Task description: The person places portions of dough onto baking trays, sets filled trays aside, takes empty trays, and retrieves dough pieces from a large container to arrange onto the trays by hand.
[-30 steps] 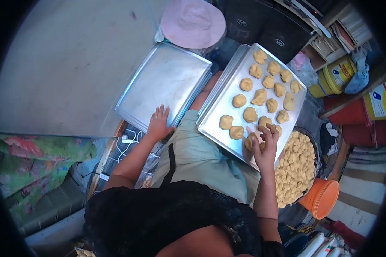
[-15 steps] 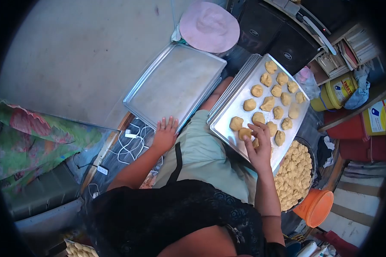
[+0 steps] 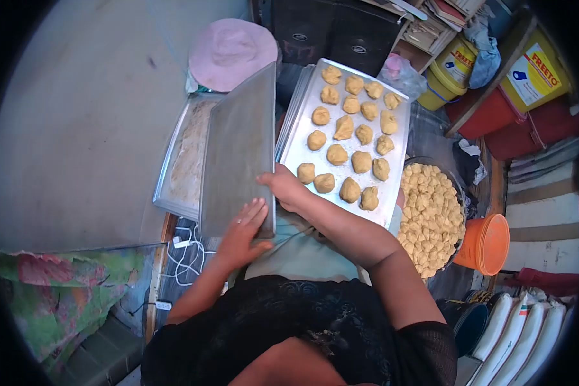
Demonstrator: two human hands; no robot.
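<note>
An empty metal baking tray (image 3: pixel 238 141) stands tilted up on its side above a stack of trays (image 3: pixel 167 186). My right hand (image 3: pixel 284 188) grips its right edge, thumb on the near face, other fingers hidden behind. My left hand (image 3: pixel 243 233) lies against the lower part of the same face, fingers stretched out. Right of it, another stack carries a top tray (image 3: pixel 296 148) with rows of yellowish dough pieces (image 3: pixel 336 154). A large round container beside my leg is full of similar dough pieces (image 3: pixel 431 215).
A pink hat (image 3: pixel 233 55) lies beyond the left stack. White cables (image 3: pixel 186 260) lie on the floor at left. Orange bucket (image 3: pixel 486 244), yellow tubs (image 3: pixel 457 71) and red bins (image 3: pixel 489 116) stand on the right. Black speakers (image 3: pixel 328 32) are at the back.
The top tray of the left stack has been lifted and tilted up. My right hand has left the dough pieces and taken hold of it. The dough pieces now stand in neater rows.
</note>
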